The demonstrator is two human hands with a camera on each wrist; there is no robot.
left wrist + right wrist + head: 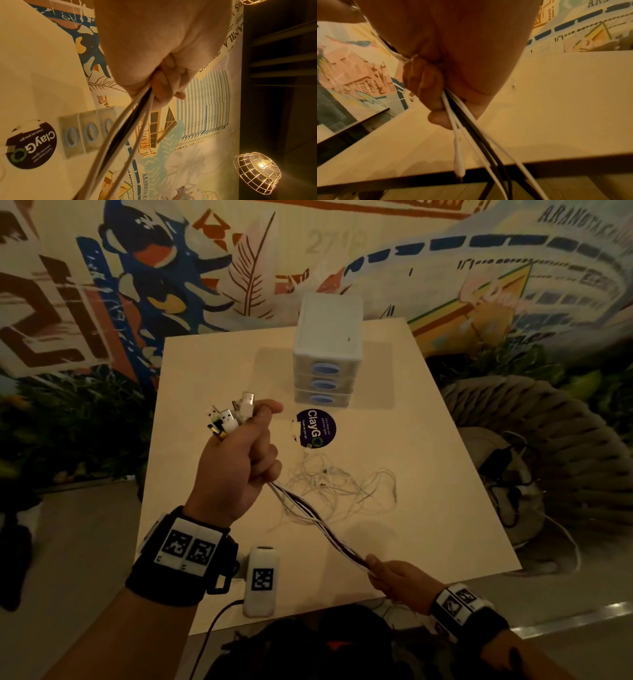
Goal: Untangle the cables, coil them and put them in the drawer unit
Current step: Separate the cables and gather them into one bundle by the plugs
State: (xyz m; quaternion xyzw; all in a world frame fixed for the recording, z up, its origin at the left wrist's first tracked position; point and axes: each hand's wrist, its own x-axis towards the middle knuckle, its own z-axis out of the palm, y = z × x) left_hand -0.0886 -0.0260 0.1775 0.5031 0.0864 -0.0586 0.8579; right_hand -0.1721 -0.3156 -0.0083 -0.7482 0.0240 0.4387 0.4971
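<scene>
My left hand (pixel 250 453) is raised over the light table (pixel 428 440) and grips a bundle of white and black cables (pixel 322 525); several USB plugs (pixel 229 416) stick out above the fist. The bundle runs down and right to my right hand (pixel 394 577), which grips it near the table's front edge. In the right wrist view the cables (pixel 471 135) hang below that fist (pixel 436 94), one ending in a white plug (pixel 458 159). A loose tangle of thin white cable (pixel 335 481) lies on the table. The white drawer unit (pixel 329 350) stands at the back, its three drawers closed.
A round dark ClayGo sticker (pixel 315 428) sits in front of the drawer unit. A white marker-tagged device (pixel 262 580) with a black lead lies at the front edge. A woven seat (pixel 534 440) stands right of the table, a painted wall behind.
</scene>
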